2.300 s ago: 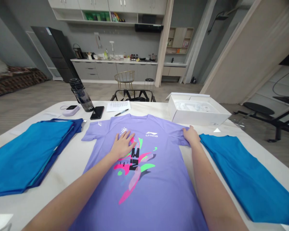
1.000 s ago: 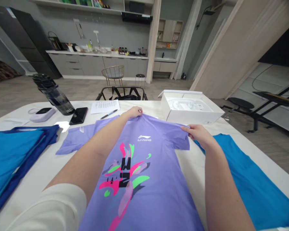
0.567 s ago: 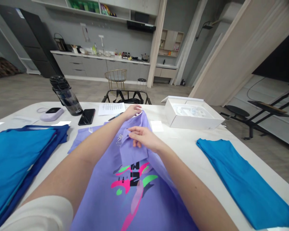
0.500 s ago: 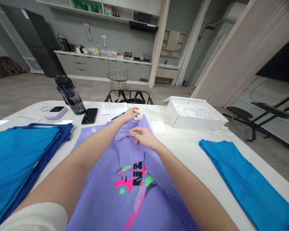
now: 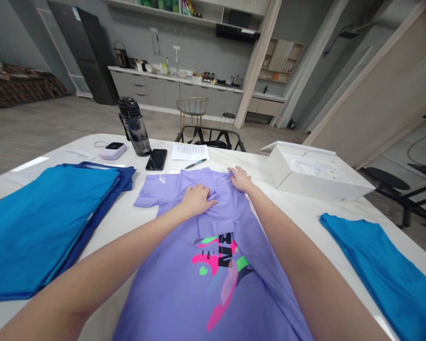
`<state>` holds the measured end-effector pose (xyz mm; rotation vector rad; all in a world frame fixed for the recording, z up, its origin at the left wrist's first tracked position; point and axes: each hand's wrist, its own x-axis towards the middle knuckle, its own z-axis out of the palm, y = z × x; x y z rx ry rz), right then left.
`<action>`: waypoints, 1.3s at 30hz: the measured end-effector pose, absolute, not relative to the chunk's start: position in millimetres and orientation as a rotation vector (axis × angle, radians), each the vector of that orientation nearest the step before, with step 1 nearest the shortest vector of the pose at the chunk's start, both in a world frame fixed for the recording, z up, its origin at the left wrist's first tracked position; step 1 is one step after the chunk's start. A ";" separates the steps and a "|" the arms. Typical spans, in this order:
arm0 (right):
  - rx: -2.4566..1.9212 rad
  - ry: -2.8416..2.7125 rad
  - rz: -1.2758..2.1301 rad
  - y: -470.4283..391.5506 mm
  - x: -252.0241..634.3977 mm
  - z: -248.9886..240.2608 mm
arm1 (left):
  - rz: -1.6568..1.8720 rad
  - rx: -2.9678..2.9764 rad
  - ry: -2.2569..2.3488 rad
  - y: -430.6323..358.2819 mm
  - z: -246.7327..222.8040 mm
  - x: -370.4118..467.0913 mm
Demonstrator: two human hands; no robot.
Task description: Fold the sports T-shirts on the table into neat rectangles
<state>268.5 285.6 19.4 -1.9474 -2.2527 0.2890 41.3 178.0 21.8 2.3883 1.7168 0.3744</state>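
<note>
A purple T-shirt (image 5: 184, 293) with a pink, green and black print lies front up on the white table, one short sleeve spread to the left and the other folded inward over the chest. My left hand (image 5: 198, 201) is on the upper chest, fingers curled on bunched cloth below the collar. At the right end of the collar, by the shoulder, my right hand (image 5: 240, 180) pinches the shirt's edge. The cloth between my hands is wrinkled.
Folded blue clothes (image 5: 53, 213) lie left, another blue garment (image 5: 376, 260) right. Beyond the shirt are a phone (image 5: 156, 159), bottle (image 5: 138, 132), purple device (image 5: 112, 151), pen (image 5: 196, 164), printed paper (image 5: 190, 152) and open white box (image 5: 305, 182).
My left hand has come down from the collar onto the chest. My right hand has moved out to the right shoulder. The view has turned, shifting the scene rightward.
</note>
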 end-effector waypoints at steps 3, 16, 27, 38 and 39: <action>-1.870 -2.218 0.210 287.5 272.9 18.9 | 0.447 2.343 1.670 174.4 20.6 37.2; -1.943 -1.827 0.128 319.0 310.1 30.1 | 0.637 2.079 1.707 261.0 62.4 23.1; -2.042 -1.748 0.000 290.6 301.4 3.0 | 0.564 2.508 1.898 225.3 17.2 11.7; -2.049 -2.243 0.142 230.4 260.7 -11.4 | 0.171 2.562 1.569 204.1 -11.5 22.2; -2.066 -2.239 0.150 230.1 261.3 -12.5 | 0.186 2.568 1.568 204.1 -13.2 21.3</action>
